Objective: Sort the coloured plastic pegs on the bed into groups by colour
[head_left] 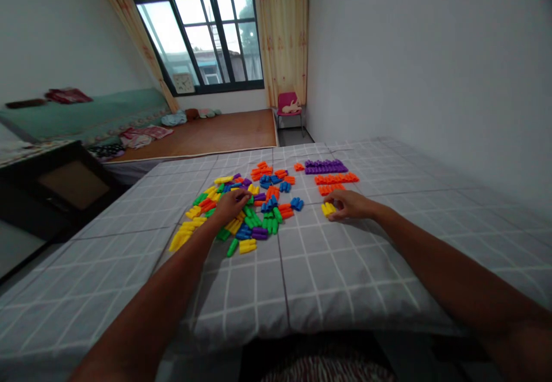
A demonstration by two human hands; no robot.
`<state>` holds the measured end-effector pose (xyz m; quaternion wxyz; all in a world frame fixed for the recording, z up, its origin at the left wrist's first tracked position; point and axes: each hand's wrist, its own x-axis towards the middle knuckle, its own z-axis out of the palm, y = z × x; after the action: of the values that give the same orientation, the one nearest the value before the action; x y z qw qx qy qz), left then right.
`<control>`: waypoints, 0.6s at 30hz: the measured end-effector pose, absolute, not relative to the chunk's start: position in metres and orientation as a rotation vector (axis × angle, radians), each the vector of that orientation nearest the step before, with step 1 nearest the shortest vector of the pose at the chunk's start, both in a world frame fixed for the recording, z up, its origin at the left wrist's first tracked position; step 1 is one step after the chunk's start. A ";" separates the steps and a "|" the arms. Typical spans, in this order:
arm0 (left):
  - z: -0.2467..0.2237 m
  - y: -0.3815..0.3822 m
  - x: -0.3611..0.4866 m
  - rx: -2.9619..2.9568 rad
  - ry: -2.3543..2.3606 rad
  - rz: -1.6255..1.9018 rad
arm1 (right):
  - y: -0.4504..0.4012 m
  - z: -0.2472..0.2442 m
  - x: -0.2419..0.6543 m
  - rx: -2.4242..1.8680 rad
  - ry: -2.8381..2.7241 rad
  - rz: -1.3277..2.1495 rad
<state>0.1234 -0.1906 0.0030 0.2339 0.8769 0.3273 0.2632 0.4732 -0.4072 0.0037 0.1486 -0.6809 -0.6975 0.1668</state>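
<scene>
Grey checked cloth, strewn with coloured blocks

Beyond the cloth, a dark-framed window stands between pale patterned curtains. The yellow block is at the right hand, on its inner side, with the thumb and fingers bent and closed on its edge; whether it touches the cloth is hard to tell. The left hand is over the loose heap, its fingers curled nearly together, with a green piece by the fingertips; I cannot tell whether it has hold of anything. Just beyond the right hand lie two orange rows, and farther off one purple row with a single small orange cluster beside its left end. The heap's yellow, green, blue, orange and purple pieces overlap too much to count. One red chair and one square clock show at the back. The blocks look like smooth plastic, made of rounded, finger-like lengths joined side by side. The cloth is creased, crossed by thin white lines.
</scene>
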 end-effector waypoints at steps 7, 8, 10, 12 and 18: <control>-0.013 -0.189 0.117 2.433 0.944 0.766 | -0.407 -0.009 0.480 -1.893 -1.990 0.443; -0.013 -0.189 0.117 2.438 0.941 0.762 | -0.406 -0.009 0.481 -1.890 -1.993 0.451; -0.014 -0.191 0.117 2.444 0.933 0.760 | -0.406 -0.009 0.481 -1.888 -1.994 0.459; -0.014 -0.193 0.117 2.452 0.917 0.767 | -0.406 -0.009 0.480 -1.897 -1.993 0.448; -0.012 -0.196 0.115 2.469 0.875 0.760 | -0.407 -0.014 0.480 -1.903 -1.955 0.456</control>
<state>0.1146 -0.1960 -0.0123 0.2058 0.8858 0.3139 0.2728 0.4796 -0.4071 -0.0139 0.1866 -0.6759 -0.6943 0.1621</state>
